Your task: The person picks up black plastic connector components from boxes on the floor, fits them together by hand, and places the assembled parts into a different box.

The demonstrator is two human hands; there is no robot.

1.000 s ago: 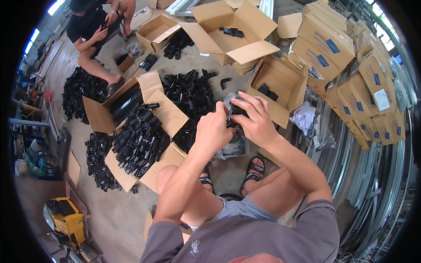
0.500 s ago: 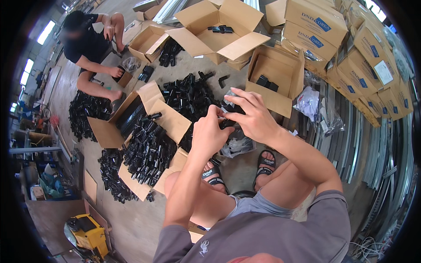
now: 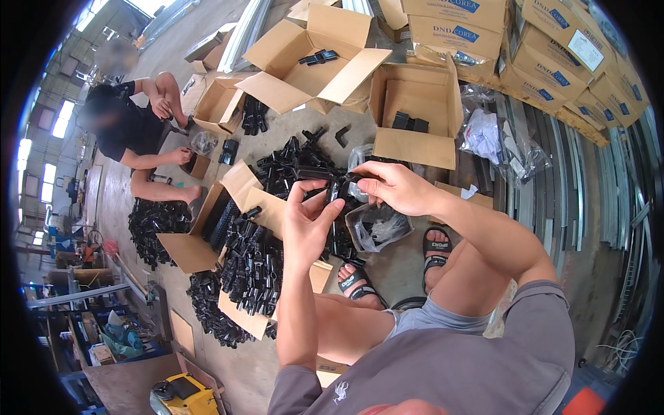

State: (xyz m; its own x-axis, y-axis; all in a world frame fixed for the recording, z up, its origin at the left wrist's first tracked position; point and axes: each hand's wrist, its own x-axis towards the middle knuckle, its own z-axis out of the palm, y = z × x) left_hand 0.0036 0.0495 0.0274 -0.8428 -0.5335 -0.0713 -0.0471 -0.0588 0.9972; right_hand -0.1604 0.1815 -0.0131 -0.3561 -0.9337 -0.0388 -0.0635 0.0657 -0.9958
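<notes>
In front of me, my left hand (image 3: 309, 225) grips a glossy black angular fitting (image 3: 333, 189) between its thumb and fingers. From the right, my right hand (image 3: 393, 188) pinches at the same fitting's right end with thumb and forefinger. Whether it holds a separate small piece there is hidden by the fingers. Behind the hands lies a heap of similar black fittings (image 3: 280, 162) on the floor. Just below my right hand stands a small box (image 3: 403, 232) with a clear plastic bag (image 3: 377, 228) in it.
An open carton (image 3: 273, 86) and another open carton (image 3: 415, 149) stand ahead, each with black pieces inside. More black pieces (image 3: 252, 277) spill around a carton at left. A person (image 3: 128, 131) sits far left. Stacked boxes (image 3: 456, 38) and metal profiles (image 3: 567, 187) line the right.
The view has shifted. My fingers have turned and lowered, and the black fitting now shows plainly between both hands. The other person's raised hand has come down a little.
</notes>
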